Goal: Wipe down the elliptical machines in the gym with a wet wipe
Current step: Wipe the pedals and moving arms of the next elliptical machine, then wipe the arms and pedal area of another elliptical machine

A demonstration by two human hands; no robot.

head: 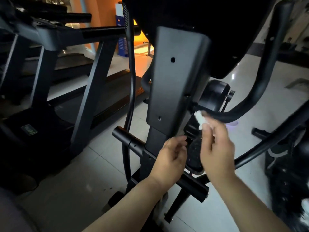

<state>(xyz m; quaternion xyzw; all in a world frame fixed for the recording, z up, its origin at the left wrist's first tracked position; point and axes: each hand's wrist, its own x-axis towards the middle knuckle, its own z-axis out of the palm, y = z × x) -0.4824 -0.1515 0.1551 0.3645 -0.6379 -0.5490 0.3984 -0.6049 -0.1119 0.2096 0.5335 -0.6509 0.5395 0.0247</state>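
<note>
While the right hand pinches a bunched white wet wipe at its fingertips, the wad sticks out above and slightly left of the knuckles. It points at the inner end of a curved black bar on the elliptical machine. The wipe's tip lies right at that bar, close to where the bar meets the upright column; motion blur hides whether the two touch.

From the grip, the bar's long axis runs away to the right, then bends upward past the hand, so I judge the coming stroke would follow that line outward, away from the column. A round black housing sits just above the wipe, beyond the bar. The column stands immediately left of the grip, and its lower edge is level with the wad.

The left hand hangs lower and to the left of the grip, fingers loosely curled around nothing, near the column's narrow lower section. It is farther from the bar than the right hand, so the wiping falls to the right. Between the two hands a dark textured part shows, too dim to identify.
</note>
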